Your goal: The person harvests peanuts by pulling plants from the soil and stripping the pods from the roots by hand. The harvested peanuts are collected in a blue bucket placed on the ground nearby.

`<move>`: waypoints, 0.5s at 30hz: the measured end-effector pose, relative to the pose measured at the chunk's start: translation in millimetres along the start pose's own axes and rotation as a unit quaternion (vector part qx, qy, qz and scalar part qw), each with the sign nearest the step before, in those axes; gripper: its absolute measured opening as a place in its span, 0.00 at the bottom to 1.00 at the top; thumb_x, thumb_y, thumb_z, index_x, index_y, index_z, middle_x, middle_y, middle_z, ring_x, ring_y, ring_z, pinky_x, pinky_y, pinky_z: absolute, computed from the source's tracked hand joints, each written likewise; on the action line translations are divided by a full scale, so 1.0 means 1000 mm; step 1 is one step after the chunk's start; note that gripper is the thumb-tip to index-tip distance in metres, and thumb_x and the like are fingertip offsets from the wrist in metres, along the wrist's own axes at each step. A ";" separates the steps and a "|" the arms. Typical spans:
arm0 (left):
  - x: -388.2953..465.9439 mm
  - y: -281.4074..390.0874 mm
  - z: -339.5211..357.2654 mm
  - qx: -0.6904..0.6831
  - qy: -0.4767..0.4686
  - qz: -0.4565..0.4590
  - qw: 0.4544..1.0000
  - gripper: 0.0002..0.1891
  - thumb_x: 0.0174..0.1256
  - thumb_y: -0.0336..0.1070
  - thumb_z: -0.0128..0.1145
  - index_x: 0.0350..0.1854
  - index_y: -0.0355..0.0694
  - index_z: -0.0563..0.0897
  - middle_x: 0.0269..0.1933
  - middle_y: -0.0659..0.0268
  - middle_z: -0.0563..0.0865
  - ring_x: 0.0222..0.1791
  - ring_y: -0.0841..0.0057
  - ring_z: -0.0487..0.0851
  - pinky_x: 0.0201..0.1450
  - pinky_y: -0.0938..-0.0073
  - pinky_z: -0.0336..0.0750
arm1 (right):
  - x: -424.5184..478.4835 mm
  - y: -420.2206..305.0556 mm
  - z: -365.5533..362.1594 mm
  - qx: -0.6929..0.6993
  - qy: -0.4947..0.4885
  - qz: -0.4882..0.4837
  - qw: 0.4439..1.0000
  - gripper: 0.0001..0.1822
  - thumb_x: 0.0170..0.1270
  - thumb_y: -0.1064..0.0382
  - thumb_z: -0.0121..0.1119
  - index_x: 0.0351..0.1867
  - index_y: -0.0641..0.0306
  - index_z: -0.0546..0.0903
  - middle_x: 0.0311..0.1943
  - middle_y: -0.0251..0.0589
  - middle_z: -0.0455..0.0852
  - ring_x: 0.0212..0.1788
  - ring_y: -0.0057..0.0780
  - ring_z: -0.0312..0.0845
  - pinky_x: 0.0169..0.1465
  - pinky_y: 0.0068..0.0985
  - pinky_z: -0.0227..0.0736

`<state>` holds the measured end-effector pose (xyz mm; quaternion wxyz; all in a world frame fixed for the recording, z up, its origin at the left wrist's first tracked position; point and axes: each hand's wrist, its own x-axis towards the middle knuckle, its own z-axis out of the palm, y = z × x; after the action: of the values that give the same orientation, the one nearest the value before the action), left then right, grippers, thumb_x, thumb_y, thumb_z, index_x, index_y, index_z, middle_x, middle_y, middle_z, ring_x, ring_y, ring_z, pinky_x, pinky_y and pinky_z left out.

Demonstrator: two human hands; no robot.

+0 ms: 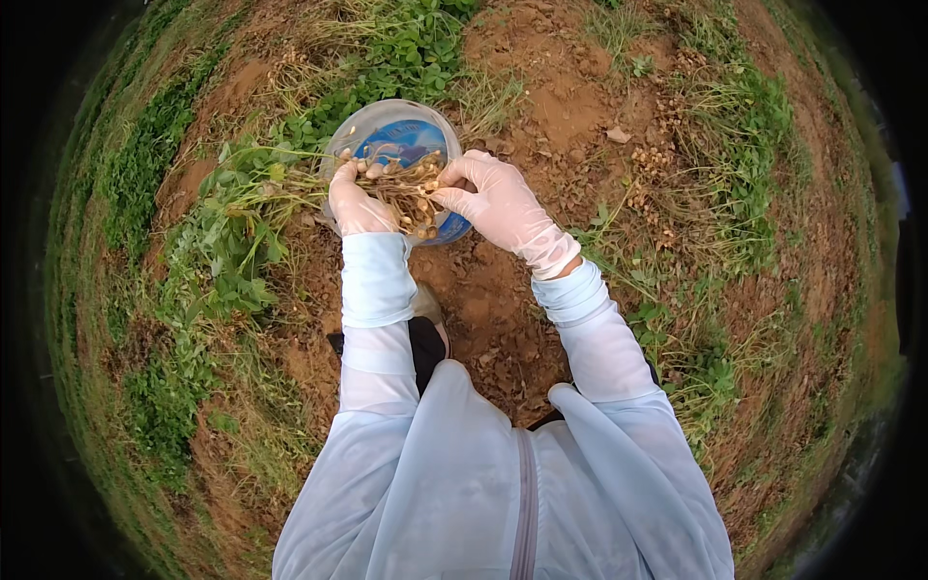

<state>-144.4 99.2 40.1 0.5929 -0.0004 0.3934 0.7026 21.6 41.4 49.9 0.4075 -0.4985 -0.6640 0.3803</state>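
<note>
My left hand (pixel 357 203), in a thin translucent glove, grips a bunch of uprooted peanut plants (pixel 290 177) near the roots. Their leafy tops hang out to the left. Roots and pale peanut pods (pixel 391 170) spread between my two hands, over the mouth of a translucent plastic bucket (pixel 341 130) with a blue printed label. My right hand (pixel 496 206), gloved too, pinches at the right end of the roots with thumb and forefinger; whether a single pod is between them is hard to make out. The pods and my hands hide much of the bucket's inside.
Reddish-brown soil (pixel 493 312) lies around the bucket. Pulled peanut plants with pods (pixel 652 163) are heaped in a row on the right. Green peanut foliage (pixel 417 54) grows beyond the bucket. My shoe (pixel 433 312) shows beneath my left forearm.
</note>
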 end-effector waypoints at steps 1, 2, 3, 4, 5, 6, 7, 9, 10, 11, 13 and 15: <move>0.004 -0.002 -0.003 0.016 -0.001 0.004 1.000 0.06 0.70 0.29 0.40 0.38 0.44 0.72 0.26 0.71 0.71 0.22 0.79 0.67 0.34 0.69 0.73 | -0.001 -0.001 -0.002 -0.019 -0.009 -0.031 0.999 0.10 0.57 0.59 0.64 0.34 0.63 0.82 0.34 0.43 0.81 0.38 0.39 0.77 0.43 0.31 0.72; 0.007 -0.001 -0.005 0.031 -0.003 0.009 0.999 0.06 0.70 0.30 0.39 0.38 0.45 0.72 0.26 0.71 0.71 0.22 0.79 0.68 0.35 0.68 0.74 | -0.002 -0.003 -0.005 -0.038 -0.018 -0.063 0.997 0.10 0.57 0.60 0.64 0.34 0.63 0.82 0.34 0.43 0.81 0.38 0.39 0.77 0.43 0.31 0.72; 0.009 0.004 -0.007 0.043 0.005 -0.005 0.999 0.06 0.70 0.32 0.40 0.41 0.44 0.72 0.31 0.67 0.74 0.28 0.73 0.72 0.39 0.63 0.75 | -0.004 -0.007 -0.011 -0.056 -0.019 -0.074 0.995 0.09 0.58 0.61 0.63 0.35 0.64 0.82 0.33 0.42 0.80 0.38 0.38 0.77 0.44 0.29 0.71; 0.012 0.012 -0.009 0.055 0.012 -0.019 0.998 0.08 0.70 0.34 0.40 0.44 0.43 0.73 0.37 0.62 0.77 0.34 0.68 0.76 0.44 0.58 0.77 | -0.008 -0.012 -0.018 -0.074 -0.020 -0.085 0.993 0.09 0.59 0.62 0.62 0.36 0.65 0.82 0.33 0.41 0.80 0.39 0.36 0.76 0.45 0.28 0.71; 0.013 0.016 -0.011 0.067 0.020 -0.033 0.997 0.10 0.70 0.36 0.41 0.47 0.42 0.73 0.42 0.58 0.80 0.40 0.62 0.80 0.48 0.54 0.79 | -0.012 -0.013 -0.024 -0.092 -0.022 -0.096 0.991 0.09 0.60 0.63 0.61 0.37 0.65 0.81 0.32 0.40 0.79 0.39 0.34 0.76 0.45 0.27 0.70; 0.012 0.015 -0.009 0.066 0.018 0.009 0.998 0.10 0.70 0.36 0.40 0.47 0.41 0.74 0.45 0.57 0.81 0.44 0.61 0.81 0.50 0.51 0.79 | -0.016 -0.009 -0.029 -0.074 -0.005 -0.071 0.995 0.09 0.63 0.62 0.60 0.40 0.66 0.82 0.32 0.36 0.81 0.37 0.28 0.76 0.44 0.25 0.70; 0.016 0.015 -0.013 0.054 0.008 0.011 0.998 0.11 0.70 0.36 0.40 0.47 0.41 0.74 0.45 0.57 0.81 0.44 0.61 0.81 0.50 0.51 0.79 | -0.018 -0.003 -0.029 -0.028 0.042 -0.027 0.998 0.10 0.63 0.61 0.60 0.39 0.66 0.82 0.33 0.39 0.82 0.37 0.29 0.77 0.44 0.26 0.71; 0.025 0.014 -0.023 0.029 -0.012 0.013 0.999 0.11 0.70 0.36 0.39 0.47 0.41 0.74 0.45 0.57 0.81 0.43 0.61 0.81 0.50 0.52 0.79 | -0.019 0.010 -0.026 0.063 0.136 0.062 0.987 0.11 0.64 0.60 0.59 0.39 0.66 0.82 0.34 0.43 0.85 0.37 0.32 0.81 0.42 0.27 0.73; 0.027 0.013 -0.024 0.037 -0.021 0.015 0.999 0.10 0.70 0.36 0.39 0.41 0.38 0.74 0.41 0.58 0.80 0.40 0.62 0.80 0.49 0.52 0.79 | -0.015 0.014 -0.026 0.080 0.167 0.087 0.979 0.13 0.65 0.59 0.59 0.41 0.67 0.82 0.34 0.44 0.86 0.35 0.29 0.81 0.41 0.25 0.74; 0.030 0.015 -0.026 0.023 -0.044 -0.005 0.999 0.09 0.70 0.36 0.39 0.39 0.39 0.73 0.39 0.59 0.80 0.39 0.62 0.80 0.48 0.52 0.79 | -0.008 0.017 -0.025 0.078 0.189 0.081 0.976 0.13 0.64 0.59 0.59 0.41 0.68 0.82 0.34 0.44 0.86 0.34 0.29 0.81 0.41 0.25 0.74; 0.031 0.021 -0.031 0.003 -0.083 -0.041 0.996 0.09 0.70 0.36 0.38 0.35 0.39 0.71 0.35 0.60 0.78 0.36 0.63 0.79 0.46 0.52 0.79 | 0.011 0.008 -0.014 0.080 0.231 0.073 0.967 0.13 0.64 0.59 0.60 0.41 0.68 0.82 0.33 0.44 0.86 0.33 0.29 0.81 0.40 0.25 0.74; 0.023 0.027 -0.026 0.031 -0.087 -0.041 0.995 0.09 0.70 0.35 0.38 0.31 0.40 0.69 0.29 0.64 0.75 0.30 0.67 0.75 0.41 0.58 0.78 | 0.033 0.007 0.000 0.064 0.194 0.032 0.978 0.16 0.63 0.58 0.60 0.47 0.66 0.81 0.39 0.49 0.85 0.39 0.40 0.82 0.45 0.31 0.74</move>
<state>-186.1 103.8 26.5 0.6526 0.0628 0.3617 0.6629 17.9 74.8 49.1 0.5470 -0.5569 -0.5303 0.3307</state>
